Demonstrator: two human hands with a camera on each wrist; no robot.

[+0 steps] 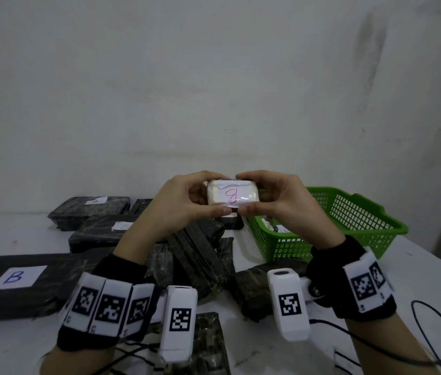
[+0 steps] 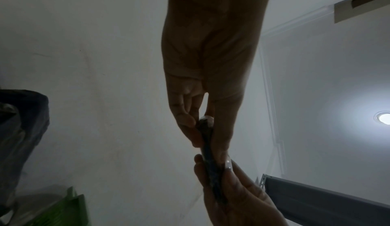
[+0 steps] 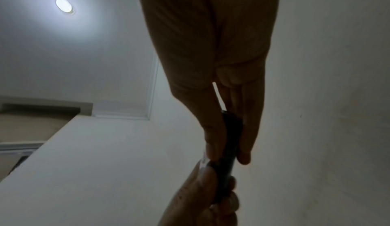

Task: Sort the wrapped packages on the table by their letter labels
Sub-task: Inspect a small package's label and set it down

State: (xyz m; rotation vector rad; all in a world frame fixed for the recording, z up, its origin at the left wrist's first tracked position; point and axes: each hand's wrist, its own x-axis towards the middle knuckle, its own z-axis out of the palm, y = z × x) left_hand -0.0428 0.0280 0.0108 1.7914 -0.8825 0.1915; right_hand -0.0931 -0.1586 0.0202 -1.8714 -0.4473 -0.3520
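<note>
Both hands hold up a small wrapped package (image 1: 232, 196) above the table; its white label faces me with a red letter B, seen upside down. My left hand (image 1: 187, 201) grips its left end and my right hand (image 1: 271, 198) grips its right end, thumbs below and fingers above. The wrist views show the package edge-on as a thin dark slab (image 2: 207, 139) (image 3: 230, 146) pinched between thumb and fingers. On the table lie dark wrapped packages: a large one labelled B (image 1: 16, 280) at the front left, one (image 1: 100, 234) behind it, and one labelled A (image 1: 89, 209) at the back.
A green mesh basket (image 1: 349, 220) stands at the right, with a labelled package (image 1: 279, 228) inside. Several unsorted dark packages (image 1: 203, 261) are heaped in the middle under my wrists. Black cables (image 1: 430, 334) lie at the front right. A white wall stands close behind.
</note>
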